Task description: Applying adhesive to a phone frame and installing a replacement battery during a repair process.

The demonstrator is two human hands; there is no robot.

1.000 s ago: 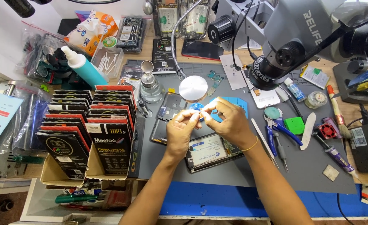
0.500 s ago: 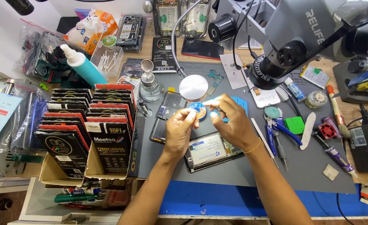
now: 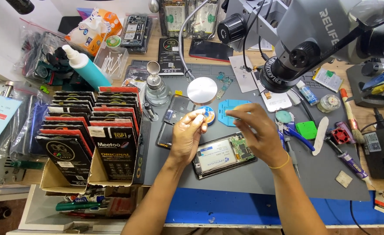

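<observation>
- Blue spool [image 3: 208,115] pinched in left hand [image 3: 186,135] fingers, raised above the opened phone [image 3: 223,153] for reach.
- Right hand [image 3: 256,135] fingers pinched together just beside the spool, seemingly drawing its fine strand taut.

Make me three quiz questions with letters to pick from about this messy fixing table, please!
1. Where does the opened phone lie?
A. on the grey work mat, below the hands
B. inside the cardboard box
C. on the floor

2. What colour is the tall squeeze bottle at the back left?
A. red
B. teal with a white top
C. black

3. What is the left hand doing?
A. lying flat on the mat
B. holding scissors
C. pinching a small round blue spool in its fingers

Answers:
1. A, the phone rests open on the mat just under both hands.
2. B, its body is teal and its cap is white.
3. C, the fingers are raised above the mat around the spool, with the right hand close beside it.
</observation>
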